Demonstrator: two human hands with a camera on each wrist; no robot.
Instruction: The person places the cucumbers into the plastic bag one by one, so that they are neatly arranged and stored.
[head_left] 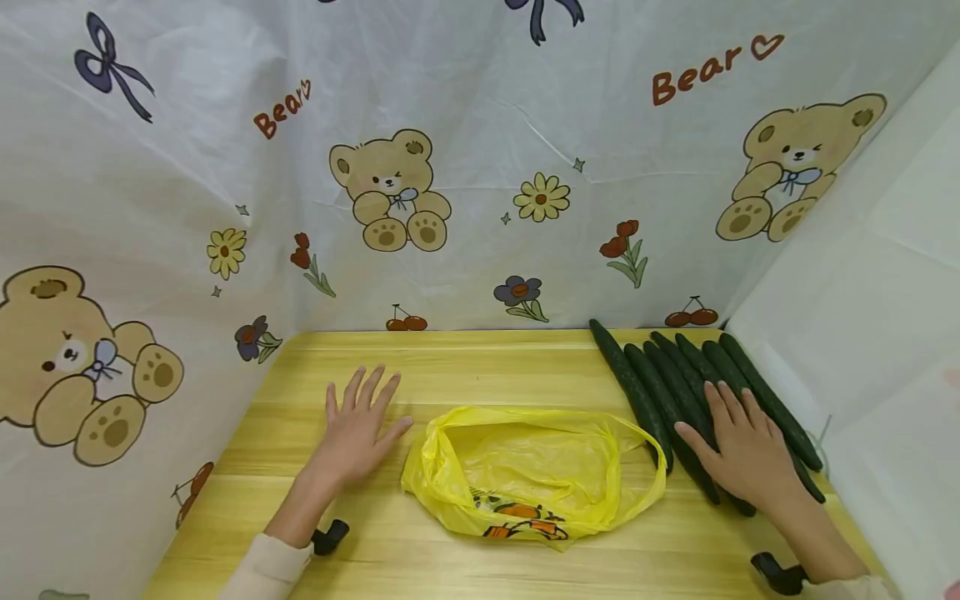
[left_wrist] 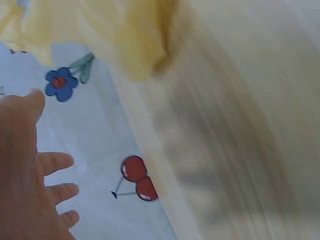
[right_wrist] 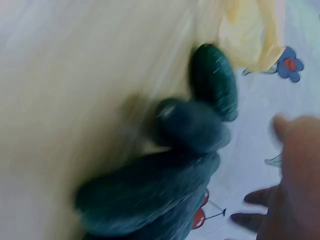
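A yellow plastic bag (head_left: 540, 475) with an orange and black print lies on the wooden table, its mouth spread and its handle loop toward the right. Several dark green cucumbers (head_left: 645, 400) lie side by side at the table's right. My right hand (head_left: 750, 458) is over them, fingers spread, palm down; whether it touches them I cannot tell. To the bag's left my left hand (head_left: 352, 442) is held palm down with spread fingers and holds nothing. The left wrist view shows the bag (left_wrist: 120, 35) beyond the hand (left_wrist: 25, 170); the right wrist view shows cucumbers (right_wrist: 150, 190) beside the hand (right_wrist: 295, 185).
A white cloth (head_left: 465, 275) printed with bears, flowers and cherries hangs behind the table (head_left: 480, 367) and along its left side. White sheeting (head_left: 862, 333) stands close along the right side, beside the outermost cucumber. Black straps show at both wrists.
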